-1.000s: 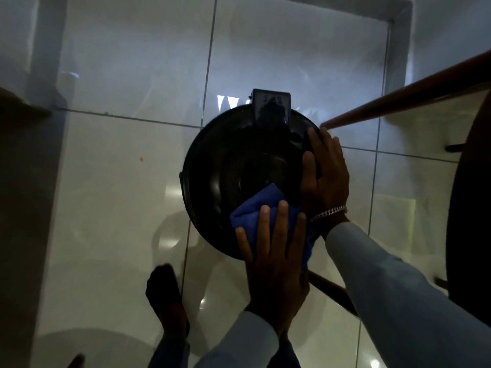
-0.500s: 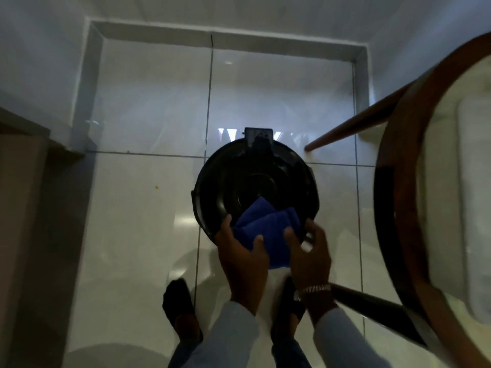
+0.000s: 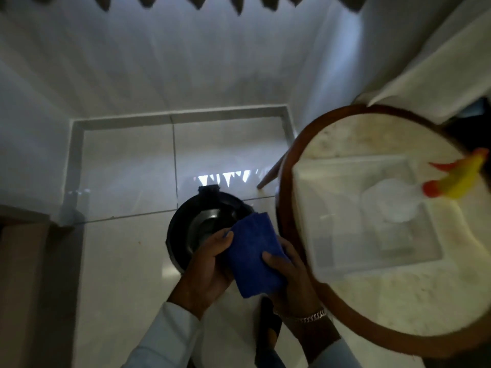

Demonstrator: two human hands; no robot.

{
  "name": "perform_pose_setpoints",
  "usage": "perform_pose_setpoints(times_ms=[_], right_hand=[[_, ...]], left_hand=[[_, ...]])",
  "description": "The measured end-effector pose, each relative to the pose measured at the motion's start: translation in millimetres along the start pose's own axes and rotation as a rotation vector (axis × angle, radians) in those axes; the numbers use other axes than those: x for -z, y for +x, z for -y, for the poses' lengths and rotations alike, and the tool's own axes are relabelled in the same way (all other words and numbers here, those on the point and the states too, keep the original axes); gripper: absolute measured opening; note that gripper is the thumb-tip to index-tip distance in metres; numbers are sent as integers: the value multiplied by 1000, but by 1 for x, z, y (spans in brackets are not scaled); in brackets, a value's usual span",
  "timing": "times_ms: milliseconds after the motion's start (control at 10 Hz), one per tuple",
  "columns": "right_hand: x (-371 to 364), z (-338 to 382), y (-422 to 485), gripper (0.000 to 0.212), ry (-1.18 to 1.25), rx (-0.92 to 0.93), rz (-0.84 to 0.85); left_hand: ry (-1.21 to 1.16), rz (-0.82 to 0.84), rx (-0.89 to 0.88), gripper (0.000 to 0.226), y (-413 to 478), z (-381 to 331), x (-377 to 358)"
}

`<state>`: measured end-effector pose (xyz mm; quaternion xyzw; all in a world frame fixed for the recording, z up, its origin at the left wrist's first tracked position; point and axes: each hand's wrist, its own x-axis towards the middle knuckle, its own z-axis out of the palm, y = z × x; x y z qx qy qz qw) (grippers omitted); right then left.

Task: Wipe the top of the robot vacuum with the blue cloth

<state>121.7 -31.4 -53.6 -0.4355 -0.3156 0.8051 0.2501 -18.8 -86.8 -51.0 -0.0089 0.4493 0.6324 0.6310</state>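
Since the earlier frames your view has pulled back and up, and the blue cloth (image 3: 253,257) has left the top of the robot vacuum (image 3: 195,229); you now hold it folded in the air in front of you, above the near right part of the vacuum. Your left hand (image 3: 210,272) is closed on its left edge, with the thumb on top, and your right hand (image 3: 288,274) grips its lower right side with the fingers curled over the fabric. The vacuum stands on the pale tiled floor (image 3: 119,274), just beside the round wooden table (image 3: 342,310), where a clear plastic container (image 3: 345,216) and a spray bottle with a yellow and orange head (image 3: 457,181) are standing. As the cloth is off the surface, I judge that the wiping is finished or paused for refolding. The black top looks glossy, but the light is too dim to tell if dust remains.
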Motion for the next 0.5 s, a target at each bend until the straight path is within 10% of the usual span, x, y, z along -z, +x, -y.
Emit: perform_pose_setpoints(times_ms=[200, 500], right_hand=[[26, 29, -10, 55, -569, 452, -457], [91, 24, 54, 29, -1331, 59, -340]], left_hand=[[475, -285, -202, 17, 33, 25, -42], [749, -322, -188, 36, 17, 35, -82]])
